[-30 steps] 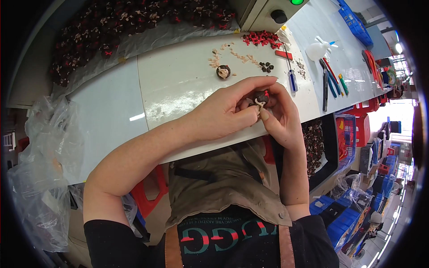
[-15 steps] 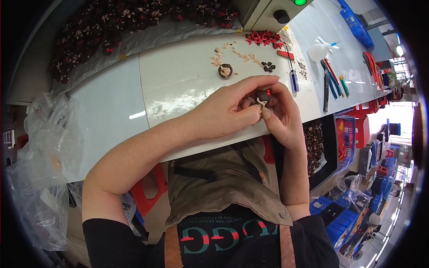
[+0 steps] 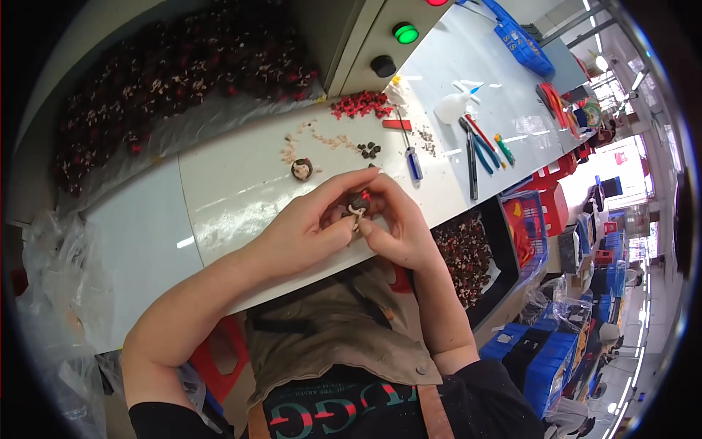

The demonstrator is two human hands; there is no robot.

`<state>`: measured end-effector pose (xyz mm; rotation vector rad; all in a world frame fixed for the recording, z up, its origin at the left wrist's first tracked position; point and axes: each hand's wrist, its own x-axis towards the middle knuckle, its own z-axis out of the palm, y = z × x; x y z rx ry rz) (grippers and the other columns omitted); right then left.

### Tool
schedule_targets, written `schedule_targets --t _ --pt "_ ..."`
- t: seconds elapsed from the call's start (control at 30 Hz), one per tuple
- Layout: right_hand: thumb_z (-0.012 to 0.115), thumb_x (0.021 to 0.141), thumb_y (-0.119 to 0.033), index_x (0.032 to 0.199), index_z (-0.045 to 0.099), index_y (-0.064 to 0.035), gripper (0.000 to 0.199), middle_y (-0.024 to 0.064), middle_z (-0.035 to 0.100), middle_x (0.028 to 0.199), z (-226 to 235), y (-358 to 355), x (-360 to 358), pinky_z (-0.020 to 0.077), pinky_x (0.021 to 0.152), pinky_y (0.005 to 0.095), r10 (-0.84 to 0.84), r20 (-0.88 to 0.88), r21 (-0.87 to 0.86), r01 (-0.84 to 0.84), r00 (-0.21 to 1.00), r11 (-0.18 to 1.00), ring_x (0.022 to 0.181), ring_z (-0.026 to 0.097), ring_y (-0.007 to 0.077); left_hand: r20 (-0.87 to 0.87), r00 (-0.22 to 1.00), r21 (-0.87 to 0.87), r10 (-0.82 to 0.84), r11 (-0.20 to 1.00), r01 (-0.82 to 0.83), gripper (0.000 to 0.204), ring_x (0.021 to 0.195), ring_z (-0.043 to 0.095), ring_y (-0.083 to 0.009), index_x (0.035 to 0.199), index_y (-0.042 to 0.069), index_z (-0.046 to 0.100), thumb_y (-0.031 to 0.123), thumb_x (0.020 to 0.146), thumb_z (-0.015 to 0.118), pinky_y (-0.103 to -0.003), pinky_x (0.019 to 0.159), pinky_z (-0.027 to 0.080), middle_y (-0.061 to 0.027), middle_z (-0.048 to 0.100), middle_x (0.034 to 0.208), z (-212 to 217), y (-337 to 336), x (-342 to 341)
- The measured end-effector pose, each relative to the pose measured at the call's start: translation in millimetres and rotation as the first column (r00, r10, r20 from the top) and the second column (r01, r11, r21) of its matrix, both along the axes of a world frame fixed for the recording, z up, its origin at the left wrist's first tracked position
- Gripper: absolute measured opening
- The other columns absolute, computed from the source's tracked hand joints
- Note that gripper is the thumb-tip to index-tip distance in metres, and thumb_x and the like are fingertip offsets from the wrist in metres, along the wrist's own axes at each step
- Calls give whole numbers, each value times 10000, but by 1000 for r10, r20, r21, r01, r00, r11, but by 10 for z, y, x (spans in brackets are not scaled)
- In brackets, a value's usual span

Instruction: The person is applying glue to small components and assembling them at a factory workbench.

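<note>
Above the front edge of the table, both hands are together around a small doll head [image 3: 358, 203] with dark brown hair, a red bow and cream-coloured parts below. My left hand [image 3: 303, 230] closes on it from the left, thumb against the cream part. From the other side my right hand [image 3: 406, 233] grips it too, its thumb tip meeting the left thumb. Fingers behind the piece are partly hidden. A second dark-haired doll head [image 3: 301, 169] with a pale face lies on the white table [image 3: 241, 197] beyond my left hand.
Beyond my hands are cream pieces [image 3: 333, 140], dark pieces [image 3: 368, 151], red bows [image 3: 362, 104] and a screwdriver [image 3: 414, 164]. Pliers [image 3: 482, 150] and a white bottle [image 3: 453, 108] stand right. A machine housing [image 3: 358, 51] rises behind, beside heaped doll heads [image 3: 183, 88]. A tray [image 3: 464, 256] sits below right.
The whole view has shifted, so the table and hands appear farther left and lower. Both hands still grip the doll head in nearly the same pose.
</note>
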<state>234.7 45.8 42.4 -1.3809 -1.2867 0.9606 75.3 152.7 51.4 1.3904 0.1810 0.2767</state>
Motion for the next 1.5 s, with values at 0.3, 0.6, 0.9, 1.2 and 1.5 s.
schedule_targets --t 0.3,0.6,0.9,1.2,1.5 --pt "588 735 -3 1104 475 6 386 52 501 949 -28 13 -24 453 724 249 -20 -51 77 24 998 997 782 499 101 -10 998 18 60 998 -60 595 781 424 -50 1389 77 350 6 806 445 -184 730 387 -11 513 1110 1 -15 0" --pt "592 725 -3 1112 462 6 408 53 496 944 -38 15 -27 448 728 252 -23 3 103 23 1000 994 790 494 113 -18 1000 71 -5 997 6 604 1038 487 -103 1414 73 291 10 819 372 -254 825 439 -53 446 1253 5 21 -18" --pt "585 727 3 1123 464 12 414 57 497 959 -30 18 -31 449 727 249 -19 8 82 18 1000 996 782 496 109 17 1000 53 8 999 -9 607 979 487 -91 1405 49 299 -7 807 390 -240 815 440 -53 449 1243 -28 17 -12" --pt "560 728 15 1164 462 11 447 71 526 1007 -27 18 -46 456 741 250 -19 -22 68 21 1000 997 853 546 121 1 1000 74 4 997 -5 603 881 474 -72 1400 45 309 -9 807 406 -230 788 435 -34 466 1202 -9 19 -31" --pt "564 731 16 1165 463 9 446 71 526 1009 -44 2 -43 459 741 255 -13 -5 86 14 1000 996 863 550 122 -7 1000 125 17 992 -16 602 947 489 -84 1401 45 306 -6 810 408 -239 821 432 -47 465 1227 -35 14 -29"
